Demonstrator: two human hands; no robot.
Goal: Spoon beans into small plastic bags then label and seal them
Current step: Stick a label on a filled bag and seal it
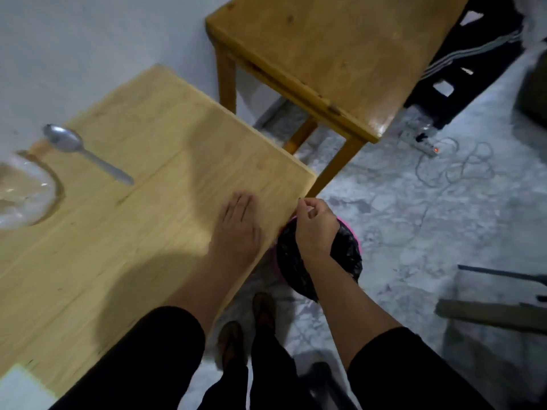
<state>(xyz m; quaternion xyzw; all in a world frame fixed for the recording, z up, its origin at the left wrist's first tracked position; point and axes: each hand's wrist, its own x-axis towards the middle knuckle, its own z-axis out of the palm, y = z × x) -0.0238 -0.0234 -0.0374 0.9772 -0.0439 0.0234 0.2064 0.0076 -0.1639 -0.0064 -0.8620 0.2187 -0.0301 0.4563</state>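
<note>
A metal spoon lies on the light wooden table at the far left. Beside it, a clear plastic bag is cut off by the left edge; what it holds is unclear. My left hand rests flat on the table near its right edge, fingers straight. My right hand hovers just off that edge, above a pink bin lined with a black bag. Its thumb and forefinger pinch something tiny and dark. No beans are in view.
A second, darker wooden table stands beyond the gap. On the floor to the right lie a power strip and loose cables. A white sheet sits at the table's near left corner. My feet stand beside the bin.
</note>
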